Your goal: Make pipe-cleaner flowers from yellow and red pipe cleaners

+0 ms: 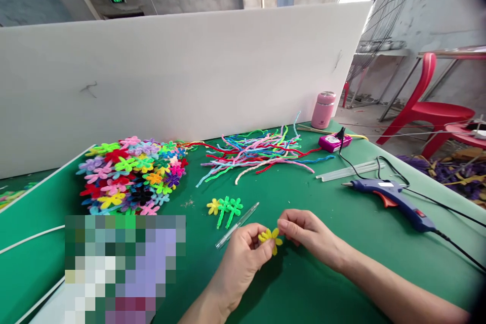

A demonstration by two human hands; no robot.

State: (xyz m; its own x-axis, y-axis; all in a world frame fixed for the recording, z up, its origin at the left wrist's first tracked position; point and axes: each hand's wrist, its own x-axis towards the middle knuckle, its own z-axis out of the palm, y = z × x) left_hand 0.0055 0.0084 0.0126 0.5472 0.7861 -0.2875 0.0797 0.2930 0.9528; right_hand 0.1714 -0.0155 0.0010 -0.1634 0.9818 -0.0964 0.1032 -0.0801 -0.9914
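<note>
A yellow pipe-cleaner flower (270,237) is pinched between the thumb and fingers of my left hand (248,250), its petals spread outward. My right hand (304,230) has its thumb and forefinger closed at the upper right petal of the same flower. Just beyond my left hand lies a clear pen (237,225), set diagonally on the table. Past the pen rest a small yellow flower (213,206) and two green pipe-cleaner flowers (230,207) with short stems.
A colourful heap of pipe-cleaner flowers (132,174) sits at left, loose pipe cleaners (261,149) at the back. To the right are a blue glue gun (395,197) with its cord, clear glue sticks (347,170), a magenta power socket (334,142) and a pink flask (322,110). A white board (182,76) stands behind.
</note>
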